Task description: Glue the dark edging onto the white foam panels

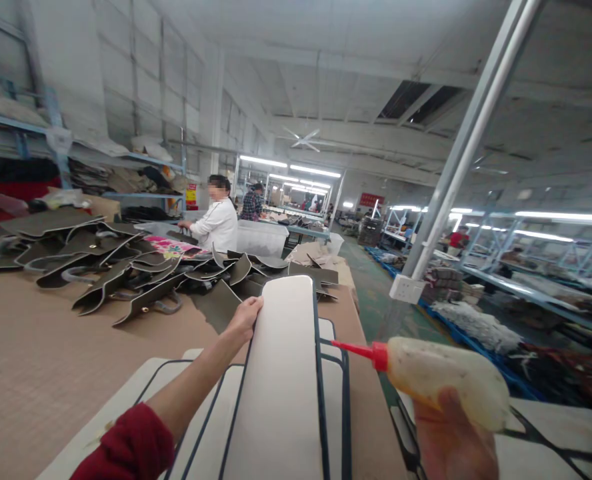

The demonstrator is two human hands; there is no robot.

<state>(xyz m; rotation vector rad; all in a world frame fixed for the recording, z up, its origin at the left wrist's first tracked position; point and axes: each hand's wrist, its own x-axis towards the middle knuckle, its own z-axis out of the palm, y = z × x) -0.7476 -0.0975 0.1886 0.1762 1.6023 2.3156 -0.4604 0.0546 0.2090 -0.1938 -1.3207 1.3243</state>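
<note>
My left hand (246, 319) is closed on the left edge of a long cream panel (289, 373) with dark edging, near its rounded far end. The panel is raised at a slant over several similar cream pieces (211, 407) on the table. In my right hand (453, 433) is a squeeze bottle (446, 377) of yellowish liquid, tipped on its side. Its red nozzle (359, 349) points left, with the tip close to the panel's right dark edge; whether it touches, I cannot tell.
Dark olive bag pieces (141, 273) with handles are heaped across the table's far side. A cardboard-covered tabletop (66, 353) lies at left. A metal post (456, 167) with a socket box (407, 288) stands at right. A co-worker in white (221, 223) is beyond the heap.
</note>
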